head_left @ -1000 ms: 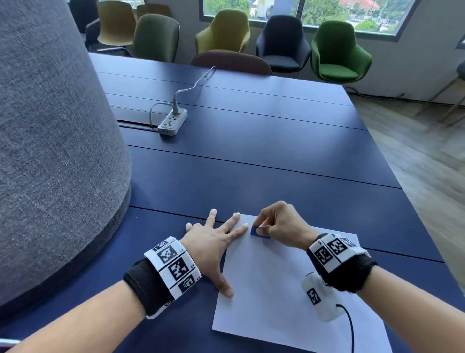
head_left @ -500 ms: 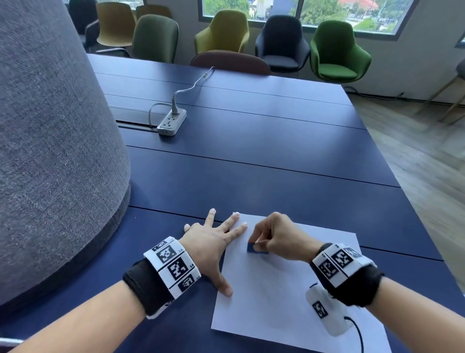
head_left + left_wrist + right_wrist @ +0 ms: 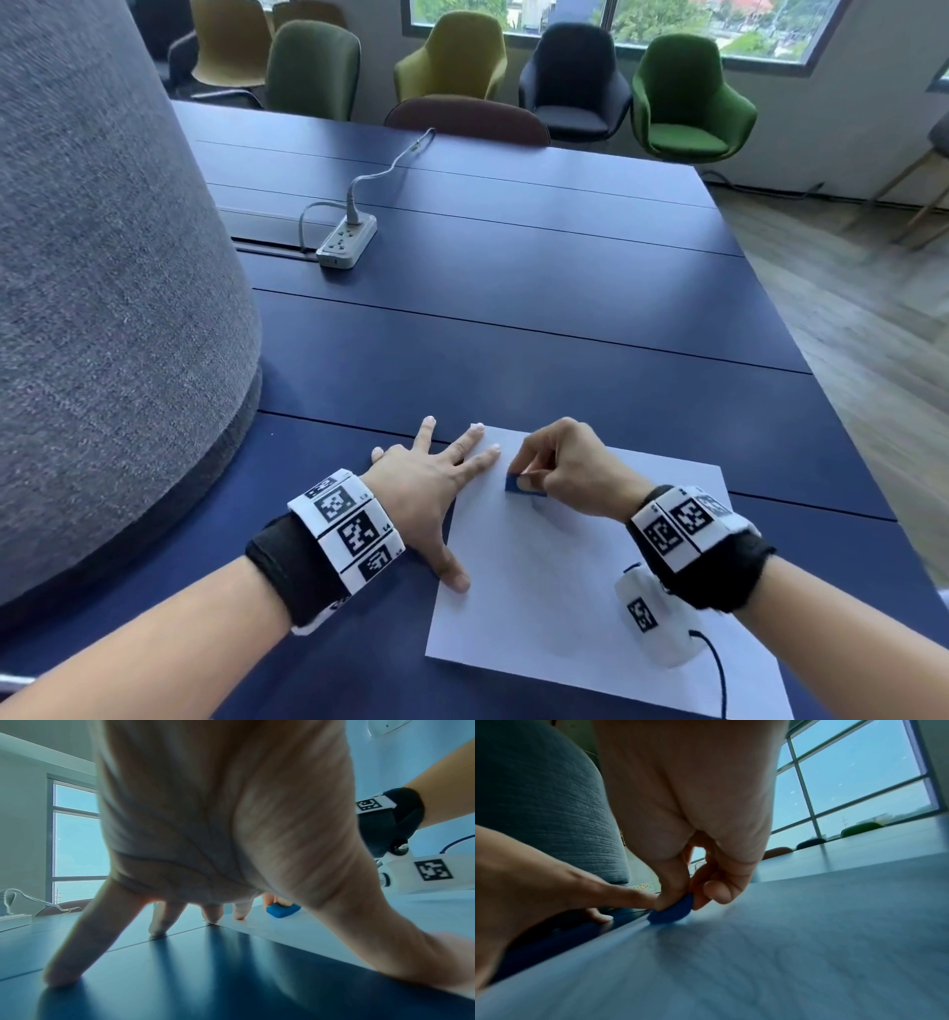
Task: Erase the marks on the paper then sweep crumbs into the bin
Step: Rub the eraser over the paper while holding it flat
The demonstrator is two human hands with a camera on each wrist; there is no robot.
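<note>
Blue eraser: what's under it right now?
The blue eraser, pinched by the right hand, sits on the white paper near its far-left corner. The paper lies on the blue table. Any marks directly beneath the eraser are covered.

Your left hand (image 3: 218, 825) spread on the dark blue bench (image 3: 205, 973), fingers (image 3: 77, 943) straight, thumb and farther fingertips on the white paper (image 3: 295, 925), your right hand's fingertips (image 3: 270, 899) pinching a blue eraser (image 3: 281, 910) on the sheet
</note>
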